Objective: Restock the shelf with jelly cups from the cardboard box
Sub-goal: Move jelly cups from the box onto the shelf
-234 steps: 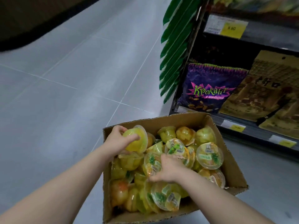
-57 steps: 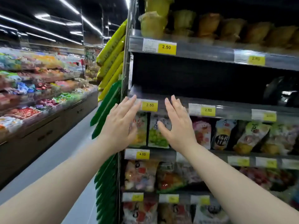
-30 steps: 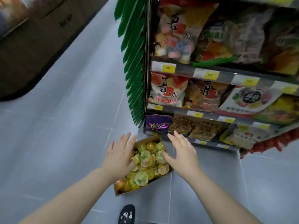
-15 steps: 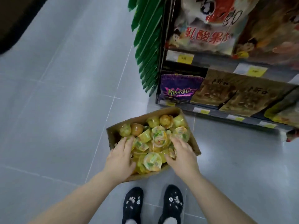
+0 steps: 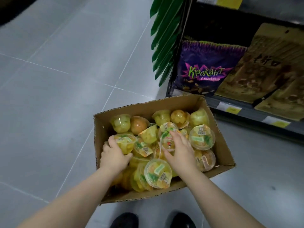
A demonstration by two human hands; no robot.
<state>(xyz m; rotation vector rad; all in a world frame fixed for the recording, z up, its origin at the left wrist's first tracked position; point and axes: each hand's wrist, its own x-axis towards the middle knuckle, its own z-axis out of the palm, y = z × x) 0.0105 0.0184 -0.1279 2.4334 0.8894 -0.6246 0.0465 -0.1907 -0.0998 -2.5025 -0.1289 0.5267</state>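
An open cardboard box point(image 5: 148, 106) stands on the grey tiled floor, filled with several yellow and orange jelly cups. My left hand point(image 5: 113, 155) is inside the box at its left side, fingers and thumb curled round a yellow jelly cup point(image 5: 125, 143). My right hand point(image 5: 179, 150) lies in the middle of the box, fingers wrapped over an orange-labelled jelly cup point(image 5: 167, 140). More jelly cups lie around both hands, such as one with a green label point(image 5: 201, 139) to the right.
The bottom shelf point(image 5: 246, 111) is just behind and right of the box, with a purple snack bag point(image 5: 205, 71) and brown bags point(image 5: 263, 66). Green plastic leaves point(image 5: 164, 35) hang on the shelf's left post. My two dark shoes point(image 5: 125, 221) stand near the box's front edge.
Both hands went from open at the upper shelves down into the box. The view closed in on the box, and each hand has now closed on a jelly cup.
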